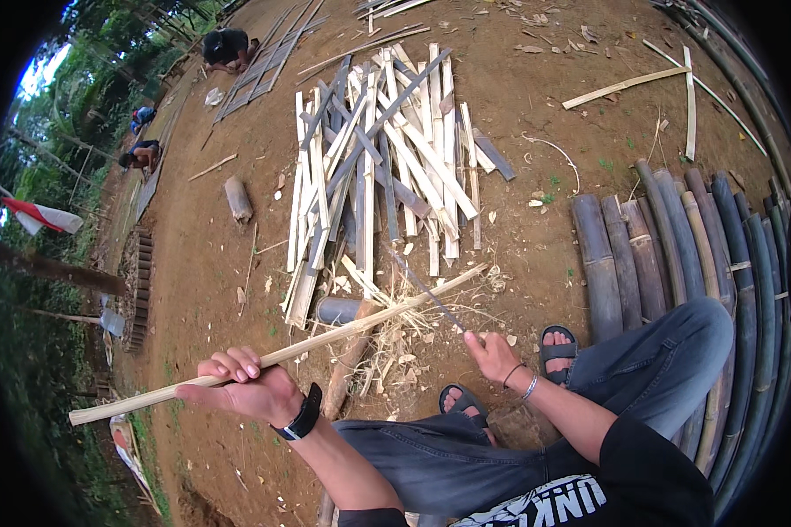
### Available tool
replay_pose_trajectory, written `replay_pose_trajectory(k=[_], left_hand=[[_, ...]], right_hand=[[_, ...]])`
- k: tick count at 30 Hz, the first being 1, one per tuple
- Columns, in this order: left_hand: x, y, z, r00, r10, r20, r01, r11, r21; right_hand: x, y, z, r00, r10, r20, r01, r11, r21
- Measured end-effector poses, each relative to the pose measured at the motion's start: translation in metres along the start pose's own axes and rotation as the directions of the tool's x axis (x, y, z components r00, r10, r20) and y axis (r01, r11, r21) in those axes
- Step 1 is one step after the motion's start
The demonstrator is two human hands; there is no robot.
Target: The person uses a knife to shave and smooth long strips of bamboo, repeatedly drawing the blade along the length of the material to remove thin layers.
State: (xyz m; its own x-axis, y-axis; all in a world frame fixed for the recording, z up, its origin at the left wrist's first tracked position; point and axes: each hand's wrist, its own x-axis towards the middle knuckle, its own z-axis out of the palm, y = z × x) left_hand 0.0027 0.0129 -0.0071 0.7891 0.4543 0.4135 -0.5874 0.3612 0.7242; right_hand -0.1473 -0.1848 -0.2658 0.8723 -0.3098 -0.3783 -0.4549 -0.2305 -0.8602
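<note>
Both are closed, left hand [253, 388] curled around a bamboo strip [343, 331], right hand [494, 358] clasping a knife [448, 313].

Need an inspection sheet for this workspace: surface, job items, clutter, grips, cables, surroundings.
Surface: bare brown dirt
Job items: long pale strip; knife, its blade crossing the strip in view, contact unclear
Clutter: loose shavings below the strip; jumbled strip pile ahead
Left grip: palm up, fingers curled over the strip
Right grip: closed on the knife handle
Cables: nothing seen
Surroundings: bamboo poles at right; trees and other people at upper left
</note>
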Motion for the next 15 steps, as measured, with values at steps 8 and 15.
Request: replay_pose_trajectory(k=[8, 15], left_hand=[[-0.004, -0.001, 0.001, 0.999, 0.028, -0.021, -0.028, 0.999, 0.03], [-0.004, 0.0, 0.003, 0.999, 0.022, -0.028, -0.021, 1.0, 0.022]], right_hand=[[-0.005, 0.01, -0.003, 0.999, 0.037, -0.032, -0.036, 0.999, 0.034], [-0.034, -0.044, 0.001, 0.997, -0.058, 0.054, 0.051, 0.992, 0.119]])
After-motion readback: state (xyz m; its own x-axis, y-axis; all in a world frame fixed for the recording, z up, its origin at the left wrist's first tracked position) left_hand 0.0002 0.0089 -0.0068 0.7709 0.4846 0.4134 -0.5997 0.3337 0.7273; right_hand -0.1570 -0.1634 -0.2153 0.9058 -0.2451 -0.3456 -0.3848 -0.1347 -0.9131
